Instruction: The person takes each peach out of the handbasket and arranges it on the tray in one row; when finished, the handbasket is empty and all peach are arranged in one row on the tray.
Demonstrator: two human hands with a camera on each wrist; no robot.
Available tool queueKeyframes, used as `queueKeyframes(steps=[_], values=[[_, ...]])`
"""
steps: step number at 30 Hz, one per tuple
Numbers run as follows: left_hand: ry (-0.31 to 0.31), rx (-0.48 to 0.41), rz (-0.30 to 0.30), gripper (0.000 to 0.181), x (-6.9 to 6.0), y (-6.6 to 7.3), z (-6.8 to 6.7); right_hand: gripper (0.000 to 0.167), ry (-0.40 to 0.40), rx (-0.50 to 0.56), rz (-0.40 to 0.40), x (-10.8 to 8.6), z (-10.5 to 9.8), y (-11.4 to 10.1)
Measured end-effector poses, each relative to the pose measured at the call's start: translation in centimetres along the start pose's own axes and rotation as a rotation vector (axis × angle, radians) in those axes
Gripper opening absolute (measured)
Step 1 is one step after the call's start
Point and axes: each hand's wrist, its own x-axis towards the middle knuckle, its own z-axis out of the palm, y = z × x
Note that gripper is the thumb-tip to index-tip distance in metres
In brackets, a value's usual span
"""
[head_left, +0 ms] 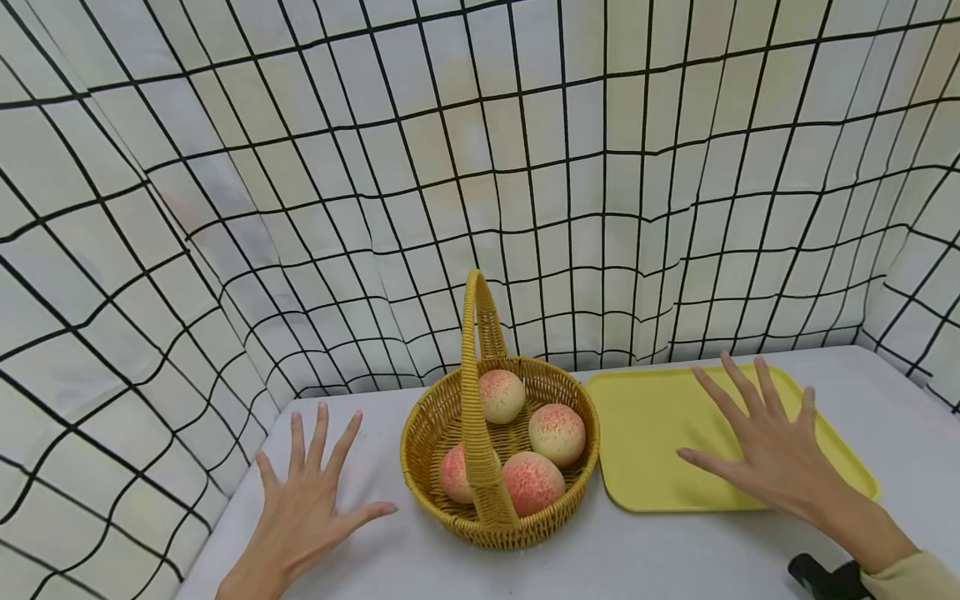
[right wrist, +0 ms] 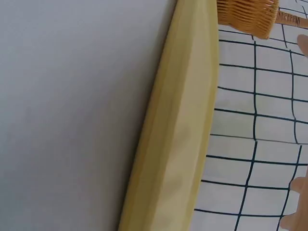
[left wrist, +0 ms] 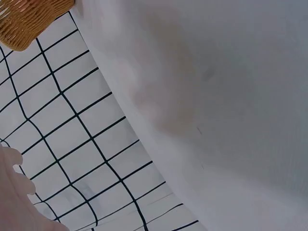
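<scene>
A yellow wicker basket (head_left: 420, 483) with a tall arched handle stands mid-table and holds several pink-and-cream peaches (head_left: 557, 434). To the basket's left, my left hand (head_left: 303, 508) is spread with straight fingers and holds nothing. My right hand (head_left: 780, 450) is likewise spread, over the yellow tray (head_left: 645, 442) to the right of the basket, and grips nothing. In the left wrist view the basket (left wrist: 33, 21) shows at the top left corner, with part of the left hand (left wrist: 19, 197) at the lower left. The right wrist view shows the tray's near edge (right wrist: 168, 115) close up.
A white cloth with a black grid (head_left: 525, 200) hangs behind and on both sides of the white table (head_left: 585, 558). A black device (head_left: 825, 577) is at the right wrist. The tray's left edge lies right against the basket.
</scene>
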Motion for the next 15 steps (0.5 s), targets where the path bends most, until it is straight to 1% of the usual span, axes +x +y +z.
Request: queueKeyframes(steps=[2,4,7,9,11,15], values=[[0.019,-0.003,0.008,0.121,0.1,0.0,-0.1,0.106,-0.003,0.004,0.001,0.1,0.0,-0.2],[0.042,-0.024,0.016,0.12,0.1,0.1,-0.1,0.105,0.001,0.007,0.001,0.4,-0.2,-0.5],[0.061,-0.105,0.012,0.117,0.2,0.5,-0.2,0.102,0.009,0.027,-0.01,1.2,-0.4,-1.4],[0.054,-0.195,-0.007,0.114,0.4,1.1,-0.3,0.097,0.012,0.076,-0.038,1.9,-0.7,-2.4],[0.029,-0.308,-0.04,0.11,0.6,1.9,-0.3,0.091,0.01,0.137,-0.093,2.7,-0.8,-3.7],[-0.033,-0.634,-0.097,0.094,1.4,3.4,0.2,0.076,-0.014,0.254,-0.227,4.2,-1.0,-6.8]])
